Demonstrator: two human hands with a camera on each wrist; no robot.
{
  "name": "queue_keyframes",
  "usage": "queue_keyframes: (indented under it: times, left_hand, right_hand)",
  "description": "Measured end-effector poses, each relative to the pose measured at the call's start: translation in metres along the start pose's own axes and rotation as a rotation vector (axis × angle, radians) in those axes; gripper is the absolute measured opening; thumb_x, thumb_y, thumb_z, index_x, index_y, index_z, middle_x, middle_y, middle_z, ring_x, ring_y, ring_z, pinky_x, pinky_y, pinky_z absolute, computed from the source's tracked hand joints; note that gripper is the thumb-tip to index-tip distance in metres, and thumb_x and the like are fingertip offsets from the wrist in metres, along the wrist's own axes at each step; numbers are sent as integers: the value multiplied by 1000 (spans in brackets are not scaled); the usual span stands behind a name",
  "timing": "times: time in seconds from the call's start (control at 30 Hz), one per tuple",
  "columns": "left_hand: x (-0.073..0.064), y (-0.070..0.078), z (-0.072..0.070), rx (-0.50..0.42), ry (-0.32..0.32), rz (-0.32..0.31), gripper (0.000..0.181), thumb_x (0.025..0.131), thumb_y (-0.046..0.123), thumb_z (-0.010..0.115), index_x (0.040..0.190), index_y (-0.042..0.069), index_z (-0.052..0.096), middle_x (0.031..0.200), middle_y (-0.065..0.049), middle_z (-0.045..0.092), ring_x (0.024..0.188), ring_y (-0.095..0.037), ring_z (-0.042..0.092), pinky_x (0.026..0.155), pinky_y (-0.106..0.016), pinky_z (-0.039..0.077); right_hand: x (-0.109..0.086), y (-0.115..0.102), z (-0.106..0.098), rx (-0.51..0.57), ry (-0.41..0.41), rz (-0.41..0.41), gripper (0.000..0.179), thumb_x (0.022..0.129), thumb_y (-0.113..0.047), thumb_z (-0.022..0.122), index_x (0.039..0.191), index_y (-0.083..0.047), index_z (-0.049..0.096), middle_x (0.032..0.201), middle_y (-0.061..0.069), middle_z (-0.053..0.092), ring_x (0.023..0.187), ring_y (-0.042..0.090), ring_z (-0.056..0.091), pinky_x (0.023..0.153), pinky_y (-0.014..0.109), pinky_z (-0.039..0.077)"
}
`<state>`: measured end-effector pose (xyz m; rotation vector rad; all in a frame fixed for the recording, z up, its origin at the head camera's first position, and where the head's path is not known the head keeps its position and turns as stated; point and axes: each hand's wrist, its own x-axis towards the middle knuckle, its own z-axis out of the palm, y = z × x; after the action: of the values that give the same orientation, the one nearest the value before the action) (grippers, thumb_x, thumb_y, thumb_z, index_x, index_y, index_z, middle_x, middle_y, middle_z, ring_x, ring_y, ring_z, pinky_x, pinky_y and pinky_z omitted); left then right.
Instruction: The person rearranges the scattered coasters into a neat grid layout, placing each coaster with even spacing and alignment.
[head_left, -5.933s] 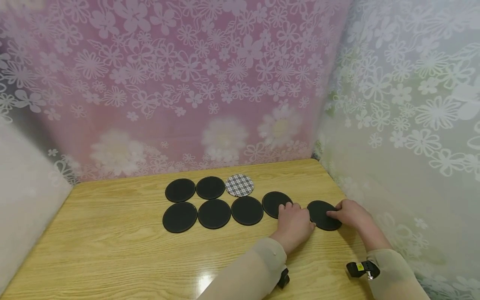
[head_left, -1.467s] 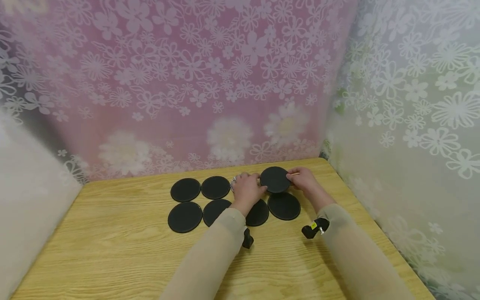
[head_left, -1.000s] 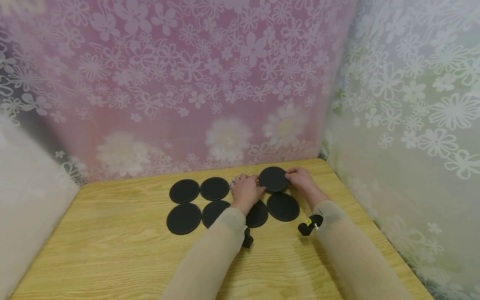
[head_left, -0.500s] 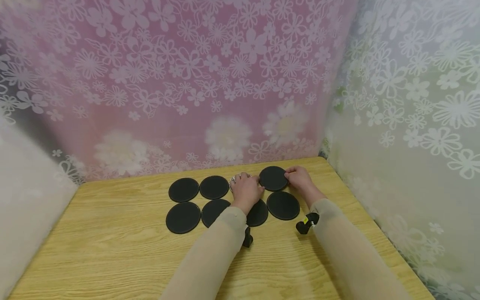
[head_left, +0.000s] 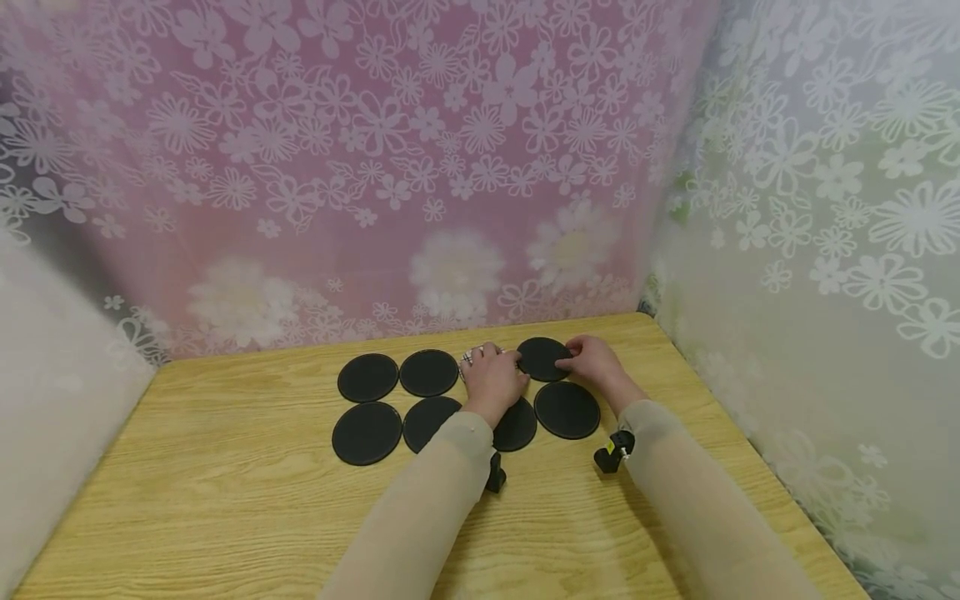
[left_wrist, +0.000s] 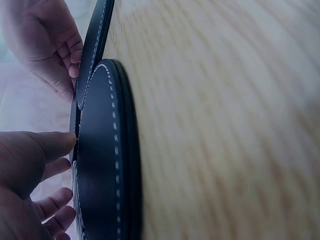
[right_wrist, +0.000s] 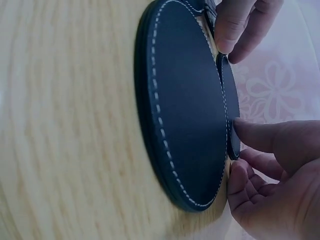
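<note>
In the head view a black round coaster (head_left: 540, 359) with a stitched edge lies at the right end of the back row. My right hand (head_left: 597, 364) pinches its right edge, thumb on top. At its left edge, my left hand (head_left: 493, 382) holds it between thumb and forefinger. The left hand's other fingers spread over a plaid coaster (left_wrist: 76, 192), which they mostly cover. The right wrist view shows the held coaster (right_wrist: 230, 95) behind a nearer black coaster (right_wrist: 190, 105), between both hands' fingertips.
Two black coasters (head_left: 428, 372) continue the back row leftward. A front row of black coasters (head_left: 367, 433) runs below, partly hidden by the left forearm. All lie on a wooden table (head_left: 225, 492). Floral curtains (head_left: 360, 167) stand behind and at the right.
Both hands brought the black coaster from the front row's right end to the back row, beside the plaid one. In the last half second it was lowered flatter, and the right fingers shifted inward.
</note>
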<state>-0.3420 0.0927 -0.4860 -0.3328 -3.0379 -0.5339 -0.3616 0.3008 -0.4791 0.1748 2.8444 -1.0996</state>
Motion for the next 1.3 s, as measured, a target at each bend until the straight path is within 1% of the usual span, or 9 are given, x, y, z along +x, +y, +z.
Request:
queue_keyframes:
  times: [0.17,0.4,0.57,0.77,0.9,1.1,1.2,1.3]
  left_hand:
    - [0,0,0,-7,-1,-3,44,107,45,75,149,33,71,146,-8,59,138,-36,48,116,-63,35]
    - [1,0,0,4,-6,-8,44,107,46,75,149,34,71,147,-7,59,140,-36,48,118,-64,34]
    - [0,0,-1,-8,-19,-12,45,107,46,75,150,34,70,149,-8,58,140,-36,48,117,-63,34]
    - [1,0,-1,-3,-31,-10,46,107,46,74,150,34,70,149,-8,58,140,-35,48,116,-63,35]
    - [0,-2,-3,-9,-30,-4,46,107,47,74,151,33,70,149,-9,58,139,-36,49,116,-64,35]
    - [-3,-4,-6,-40,-24,19,48,107,45,74,153,31,68,147,-10,59,138,-35,50,118,-64,34]
    - [-6,-5,-10,-63,-8,29,47,109,44,73,153,29,67,146,-10,59,137,-34,52,119,-63,34]
    - [-9,-6,-15,-72,19,43,47,110,44,71,154,28,66,147,-9,60,136,-34,54,117,-61,36]
  right_hand:
    - [-3,-1,0,2,-3,-1,58,105,-17,78,149,13,56,143,33,62,132,46,61,115,56,47]
    - [-4,-2,-3,3,-28,3,57,106,-18,76,150,12,56,145,32,61,135,46,59,116,55,46]
    - [-6,-3,-4,1,-26,4,56,105,-17,77,148,12,57,142,31,62,133,46,59,115,55,47]
    - [-3,-1,-1,-15,-28,4,57,105,-17,76,150,13,56,143,32,61,131,45,59,115,56,47]
    - [-3,-1,0,-30,-22,-12,58,105,-17,77,150,14,55,142,33,62,131,45,61,114,56,47]
    - [-13,-6,1,-52,-7,-37,60,106,-20,76,151,13,54,144,34,61,129,47,62,112,58,49]
    - [-17,-7,3,-96,17,-72,61,107,-23,75,152,13,54,143,36,61,128,48,63,109,60,51]
    - [-19,-6,7,-151,51,-100,62,108,-27,74,152,12,55,143,36,59,127,49,63,107,61,52]
